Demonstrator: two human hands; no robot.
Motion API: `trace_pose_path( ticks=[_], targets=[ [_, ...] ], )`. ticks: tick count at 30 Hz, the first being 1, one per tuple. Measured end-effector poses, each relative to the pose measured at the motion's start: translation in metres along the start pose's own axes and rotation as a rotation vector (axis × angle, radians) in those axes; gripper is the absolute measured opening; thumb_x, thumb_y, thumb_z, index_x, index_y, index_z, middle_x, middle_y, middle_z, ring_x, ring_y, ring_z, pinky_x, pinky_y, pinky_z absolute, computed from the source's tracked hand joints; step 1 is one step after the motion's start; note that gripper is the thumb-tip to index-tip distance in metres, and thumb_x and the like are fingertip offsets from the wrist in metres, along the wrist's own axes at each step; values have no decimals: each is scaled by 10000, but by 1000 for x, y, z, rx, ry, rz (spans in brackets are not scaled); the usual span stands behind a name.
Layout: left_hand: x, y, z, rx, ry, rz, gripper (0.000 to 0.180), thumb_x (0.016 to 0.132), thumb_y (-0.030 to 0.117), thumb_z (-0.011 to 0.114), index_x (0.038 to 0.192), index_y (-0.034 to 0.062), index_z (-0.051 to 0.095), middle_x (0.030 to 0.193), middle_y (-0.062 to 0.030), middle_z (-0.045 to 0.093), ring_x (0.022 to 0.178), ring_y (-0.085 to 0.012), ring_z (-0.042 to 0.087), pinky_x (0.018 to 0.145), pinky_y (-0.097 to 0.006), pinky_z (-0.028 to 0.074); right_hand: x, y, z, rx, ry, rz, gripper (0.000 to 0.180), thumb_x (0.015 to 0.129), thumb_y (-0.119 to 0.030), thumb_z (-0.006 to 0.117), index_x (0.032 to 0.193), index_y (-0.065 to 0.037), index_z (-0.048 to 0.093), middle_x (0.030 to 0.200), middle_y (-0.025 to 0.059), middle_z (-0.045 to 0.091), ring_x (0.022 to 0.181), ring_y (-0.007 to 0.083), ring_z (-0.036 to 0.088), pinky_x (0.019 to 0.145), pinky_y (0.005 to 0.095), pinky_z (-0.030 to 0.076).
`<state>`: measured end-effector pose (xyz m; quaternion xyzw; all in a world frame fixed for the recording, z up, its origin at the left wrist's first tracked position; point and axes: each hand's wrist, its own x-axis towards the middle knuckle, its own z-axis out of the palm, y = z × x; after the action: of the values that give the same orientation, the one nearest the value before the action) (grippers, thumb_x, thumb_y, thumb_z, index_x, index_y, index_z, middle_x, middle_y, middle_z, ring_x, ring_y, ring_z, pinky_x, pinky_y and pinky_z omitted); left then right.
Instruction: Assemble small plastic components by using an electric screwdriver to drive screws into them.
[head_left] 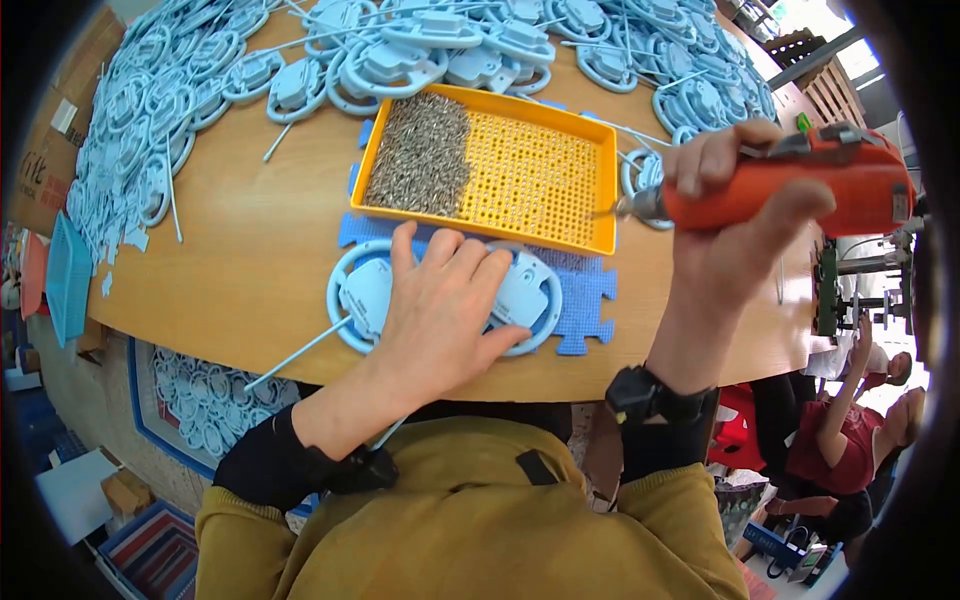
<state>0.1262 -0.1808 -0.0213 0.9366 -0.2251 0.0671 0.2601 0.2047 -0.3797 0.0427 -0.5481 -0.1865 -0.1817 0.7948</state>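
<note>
My left hand (440,315) lies palm down, fingers spread, over light-blue ring-shaped plastic parts (365,290) with thin rods. They rest on a blue foam mat (585,310) at the table's near side, and the hand hides their middle. My right hand (725,200) is wrapped round an orange-red power screwdriver (780,190), raised at the right. Its bit points left, at the right end of a yellow perforated tray (480,229); whether a screw sits on the tip, I cannot tell. Small metal screws (415,150) are heaped in the tray's left part.
Many more light-blue parts (400,65) are piled along the table's far and left sides. Below the table's left edge stands a bin of similar parts (215,400). A turquoise basket (67,280) is at the far left. Other people (840,440) are at the right.
</note>
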Motion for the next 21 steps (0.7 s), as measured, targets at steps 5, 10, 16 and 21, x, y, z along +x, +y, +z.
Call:
trace_pose_path(
  ticks=[5, 10, 16, 21],
  targets=[
    [-1, -5, 1, -10, 20, 8, 597, 573, 339, 821, 1053, 77, 581, 979, -53, 563, 997, -253, 489, 957, -508, 279, -46, 6, 25, 41, -91, 112, 723, 721, -745, 532, 998, -77, 535, 673, 2, 498, 549, 133, 480, 556, 291, 405],
    [-3, -5, 4, -8, 54, 26, 549, 604, 352, 813, 1013, 63, 587, 929, -49, 543, 986, -222, 484, 963, -523, 259, -55, 13, 32, -48, -127, 152, 714, 721, -729, 558, 976, -65, 490, 653, 13, 495, 540, 135, 484, 541, 288, 413],
    [-4, -4, 2, 2, 24, 3, 600, 583, 336, 822, 1070, 94, 569, 980, -46, 550, 999, -242, 487, 953, -505, 281, -56, 15, 37, -96, -154, 152, 659, 739, -665, 617, 942, -57, 467, 641, 24, 490, 522, 139, 483, 514, 280, 417],
    [-1, -3, 0, 11, -8, 1, 593, 589, 343, 817, 1068, 100, 568, 977, -43, 550, 988, -242, 488, 954, -501, 278, -54, 24, 34, 119, -239, 223, 443, 768, -315, 721, 977, -14, 474, 669, 50, 506, 567, 125, 495, 491, 245, 392]
  ],
)
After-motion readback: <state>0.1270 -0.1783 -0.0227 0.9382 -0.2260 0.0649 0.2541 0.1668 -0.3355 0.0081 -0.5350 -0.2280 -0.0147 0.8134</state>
